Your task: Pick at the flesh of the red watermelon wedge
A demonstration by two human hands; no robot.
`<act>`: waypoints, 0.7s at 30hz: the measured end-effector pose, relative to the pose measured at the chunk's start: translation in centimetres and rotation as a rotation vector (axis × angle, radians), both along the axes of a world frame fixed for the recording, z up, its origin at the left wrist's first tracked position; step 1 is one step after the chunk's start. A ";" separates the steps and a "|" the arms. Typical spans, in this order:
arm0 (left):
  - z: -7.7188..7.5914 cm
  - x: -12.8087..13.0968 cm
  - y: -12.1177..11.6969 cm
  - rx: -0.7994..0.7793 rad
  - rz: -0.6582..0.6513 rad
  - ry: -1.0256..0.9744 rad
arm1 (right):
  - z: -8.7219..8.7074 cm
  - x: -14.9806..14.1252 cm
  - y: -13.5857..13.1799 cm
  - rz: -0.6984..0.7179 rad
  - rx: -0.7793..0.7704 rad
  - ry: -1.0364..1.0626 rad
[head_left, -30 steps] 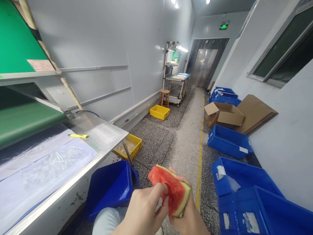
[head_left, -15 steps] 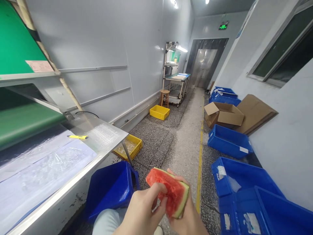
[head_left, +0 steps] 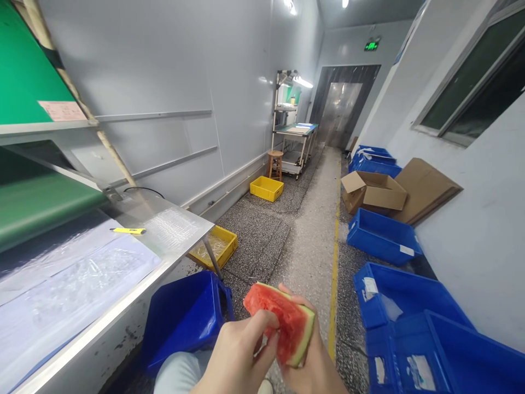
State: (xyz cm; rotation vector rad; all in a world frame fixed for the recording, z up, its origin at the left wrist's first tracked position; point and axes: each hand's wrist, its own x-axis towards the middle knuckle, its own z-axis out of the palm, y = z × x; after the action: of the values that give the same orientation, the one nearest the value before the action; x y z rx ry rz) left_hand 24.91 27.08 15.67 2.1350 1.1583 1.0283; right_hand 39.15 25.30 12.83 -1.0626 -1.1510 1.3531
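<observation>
A wedge of watermelon (head_left: 283, 320), red flesh with a green rind, is held low in the middle of the view. My right hand (head_left: 314, 364) cups its rind from below and the right. My left hand (head_left: 238, 358) comes in from the lower left, its thumb and fingertip pressed on the red flesh. A pale trouser knee (head_left: 176, 375) shows under my left hand.
A steel table (head_left: 180, 230) with plastic film and a yellow marker (head_left: 128, 231) runs along the left. A blue bin (head_left: 184, 317) sits under it, with yellow bins (head_left: 215, 246) beyond. Blue bins (head_left: 402, 306) and cardboard boxes (head_left: 375, 191) line the right wall. A speckled aisle (head_left: 311, 230) leads to a strip-curtain door.
The watermelon and both hands have drifted slightly left and down; my grip is unchanged.
</observation>
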 end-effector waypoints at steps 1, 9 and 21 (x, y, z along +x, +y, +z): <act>0.0 0.0 0.0 -0.007 -0.001 -0.004 | 0.0 0.0 0.0 0.007 0.014 -0.036; -0.1 -0.2 -0.1 0.038 0.023 0.060 | -0.2 0.0 0.0 -0.011 0.012 -0.039; 0.1 -0.1 -0.2 0.098 0.006 0.106 | -0.2 -0.1 -0.1 -0.008 -0.001 -0.023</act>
State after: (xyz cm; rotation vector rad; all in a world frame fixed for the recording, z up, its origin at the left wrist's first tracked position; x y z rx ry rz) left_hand 24.78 26.93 15.75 2.2886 1.1857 1.0043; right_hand 39.07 25.22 12.62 -1.0848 -1.1617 1.3393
